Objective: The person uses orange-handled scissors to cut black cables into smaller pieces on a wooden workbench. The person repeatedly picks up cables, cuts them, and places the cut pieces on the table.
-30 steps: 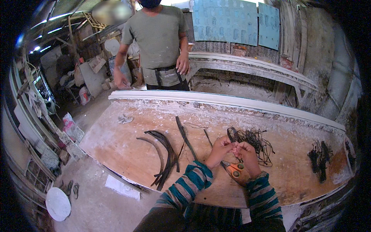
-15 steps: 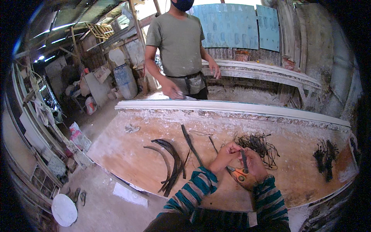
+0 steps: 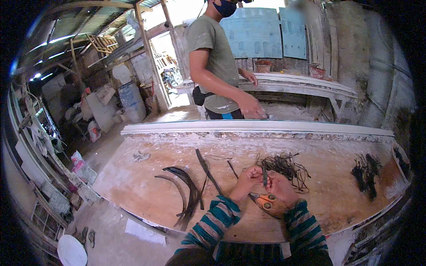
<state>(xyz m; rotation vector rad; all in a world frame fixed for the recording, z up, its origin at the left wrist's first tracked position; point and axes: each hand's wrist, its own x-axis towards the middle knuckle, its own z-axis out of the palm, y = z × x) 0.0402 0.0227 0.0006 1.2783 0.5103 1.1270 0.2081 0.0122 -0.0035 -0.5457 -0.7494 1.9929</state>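
Note:
My left hand (image 3: 246,179) and my right hand (image 3: 279,189) meet over a dusty wooden worktable (image 3: 146,195). Both pinch a short dark strip (image 3: 264,175) that stands upright between the fingers. My right hand also grips orange-handled scissors (image 3: 264,201), tucked under the palm. A tangle of thin dark strips (image 3: 284,166) lies just beyond my hands. Curved dark strips (image 3: 184,193) lie to the left, and a straight dark strip (image 3: 206,169) lies between them and my hands.
Another person (image 3: 215,62) stands across the table with a hand (image 3: 251,107) near its far white edge (image 3: 248,127). A second dark pile (image 3: 366,172) lies at the right end. A blue barrel (image 3: 132,101) and clutter stand left; a white disc (image 3: 71,251) lies on the floor.
My view has swung leftward and up. The person opposite has stepped right and reached a hand toward the table's far edge. My hands stay together on the strip and scissors.

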